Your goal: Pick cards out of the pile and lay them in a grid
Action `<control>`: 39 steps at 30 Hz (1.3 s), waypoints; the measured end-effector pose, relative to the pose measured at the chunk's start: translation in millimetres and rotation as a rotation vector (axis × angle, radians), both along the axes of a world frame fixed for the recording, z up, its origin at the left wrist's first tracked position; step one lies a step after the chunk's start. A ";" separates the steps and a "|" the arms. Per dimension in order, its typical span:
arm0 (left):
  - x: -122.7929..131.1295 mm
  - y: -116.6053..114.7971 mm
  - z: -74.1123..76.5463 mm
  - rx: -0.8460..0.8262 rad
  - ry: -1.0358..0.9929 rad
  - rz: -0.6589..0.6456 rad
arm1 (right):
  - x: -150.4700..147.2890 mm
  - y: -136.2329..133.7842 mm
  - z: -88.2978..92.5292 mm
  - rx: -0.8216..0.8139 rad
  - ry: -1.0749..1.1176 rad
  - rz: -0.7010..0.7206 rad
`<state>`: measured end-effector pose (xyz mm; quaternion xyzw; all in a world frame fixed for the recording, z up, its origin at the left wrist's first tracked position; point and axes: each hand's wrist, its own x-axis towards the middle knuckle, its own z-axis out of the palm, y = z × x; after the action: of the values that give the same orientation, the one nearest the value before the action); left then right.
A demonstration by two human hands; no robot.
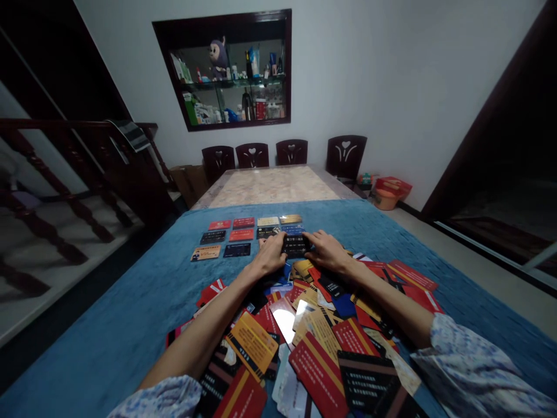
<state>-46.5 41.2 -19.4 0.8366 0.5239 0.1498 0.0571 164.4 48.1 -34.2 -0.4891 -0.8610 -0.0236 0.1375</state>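
Note:
A black plastic card (296, 246) with white lettering is held by its two short sides between my hands. My left hand (273, 253) grips its left edge with closed fingers, and my right hand (327, 251) pinches the right edge. Just beyond and to the left, several cards lie apart in rows, among them a red card (241, 234), a tan card (206, 253) and a dark card (237, 249). Below my wrists spreads a loose, overlapping heap of cards (319, 363) in red, gold, black, white and blue. My forearms reach over this heap.
A blue cloth (152, 302) covers the near part of the table, whose bare patterned top (278, 183) shows farther off. Dark chairs (291, 152) stand along the wall. A wooden railing (52, 215) is at left, and an orange tub (386, 197) sits on the floor at right.

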 end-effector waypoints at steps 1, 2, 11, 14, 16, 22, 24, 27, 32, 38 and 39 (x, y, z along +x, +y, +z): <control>-0.3 0.2 1.4 -0.005 0.008 -0.004 | 0.6 0.5 0.2 -0.002 -0.006 0.005; -0.6 0.5 3.0 -0.011 0.017 -0.007 | 1.1 0.9 0.4 -0.004 -0.012 0.009; -4.2 -1.5 18.4 -0.052 0.161 -0.025 | 3.1 0.4 3.6 -0.009 -0.052 0.025; -4.1 -4.0 23.7 -0.055 0.231 -0.026 | 2.0 1.6 5.9 -0.004 -0.062 0.045; -4.3 -5.7 27.0 -0.054 0.261 -0.032 | 0.3 2.5 8.3 -0.009 -0.073 0.059; -11.2 -10.9 33.7 -0.048 0.296 -0.034 | -11.8 1.3 21.2 -0.036 -0.126 0.073; -16.4 -12.3 35.3 -0.041 0.302 -0.028 | -18.9 0.6 27.2 -0.044 -0.151 0.073; -26.9 -13.3 37.4 -0.039 0.313 -0.013 | -31.9 1.2 35.6 -0.057 -0.177 0.080; -49.1 -11.0 39.3 -0.012 0.326 0.020 | -56.6 6.6 43.6 -0.065 -0.180 0.087; -75.2 -8.3 45.9 -0.002 0.339 0.049 | -87.1 14.8 51.2 -0.065 -0.180 0.117; -79.4 -8.2 47.6 -0.008 0.340 0.057 | -92.2 16.2 52.8 -0.067 -0.179 0.124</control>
<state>-125.9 33.1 28.2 0.8343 0.5502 0.0058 -0.0334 72.1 64.3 18.6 -0.4350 -0.8988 -0.0299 0.0448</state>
